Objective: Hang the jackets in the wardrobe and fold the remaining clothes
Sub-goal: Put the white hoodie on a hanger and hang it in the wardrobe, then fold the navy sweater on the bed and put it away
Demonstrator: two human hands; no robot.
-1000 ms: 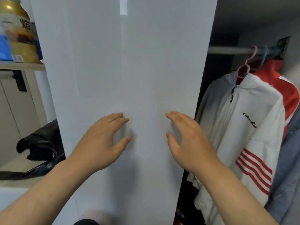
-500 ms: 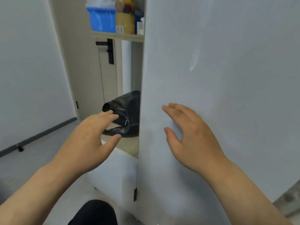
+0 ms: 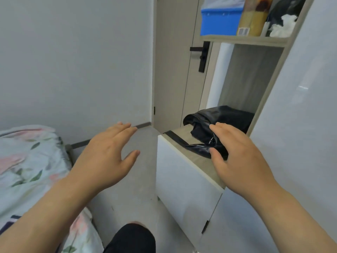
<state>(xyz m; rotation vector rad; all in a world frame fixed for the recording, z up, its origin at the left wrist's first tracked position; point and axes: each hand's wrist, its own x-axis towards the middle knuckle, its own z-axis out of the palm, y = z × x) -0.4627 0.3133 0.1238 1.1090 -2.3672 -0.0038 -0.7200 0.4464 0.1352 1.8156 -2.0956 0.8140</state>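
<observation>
A black leather jacket lies crumpled on the wooden ledge of the open shelf niche beside the wardrobe. My right hand hovers in front of it with fingers spread and relaxed, holding nothing. My left hand is out over the floor to the left, fingers straight, empty. The white wardrobe door fills the right side and hides the hanging jackets.
A bed with a floral cover sits at the lower left. Above the niche a shelf carries a blue box and a yellow container. A beige room door with a black handle stands behind. Grey floor lies between bed and cabinet.
The view has swung left from the wardrobe, where a white jacket hung in the open side. Both hands came off the white door and now hover in the air; the bed has come into sight.
</observation>
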